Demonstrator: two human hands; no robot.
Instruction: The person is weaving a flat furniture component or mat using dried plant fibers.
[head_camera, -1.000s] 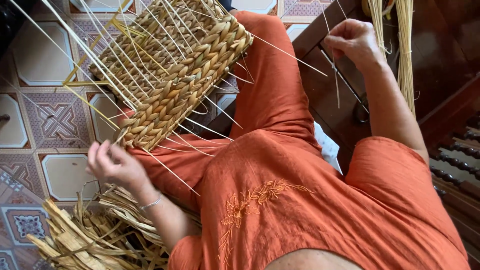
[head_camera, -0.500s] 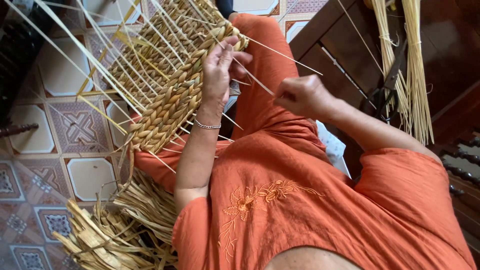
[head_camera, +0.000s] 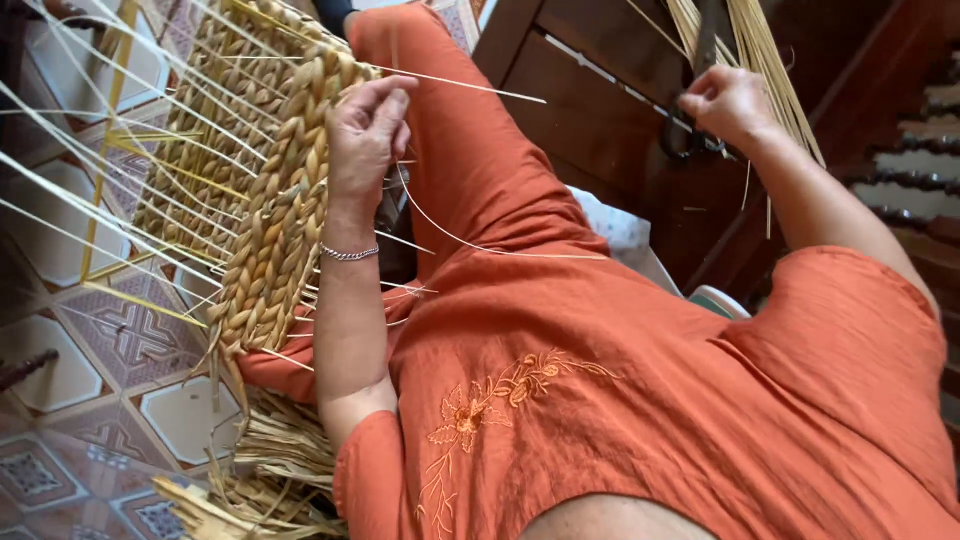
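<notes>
A half-woven basket of thick straw braids, with thin pale reeds sticking out of it, lies across my lap on the left. My left hand, a thin bracelet on its wrist, rests on the basket's braided edge. Its thumb and forefinger pinch a thin reed strand. My right hand reaches out to the upper right. Its fingers curl around the dark handles of a pair of scissors that lie on dark wooden furniture.
A bundle of long pale reeds hangs by the right hand. Loose straw is heaped on the patterned tile floor at lower left. A wooden stair rail with turned posts runs along the right edge.
My right hand has moved from over my lap out to the scissors on the wooden furniture. My left hand has stayed on the basket's edge.
</notes>
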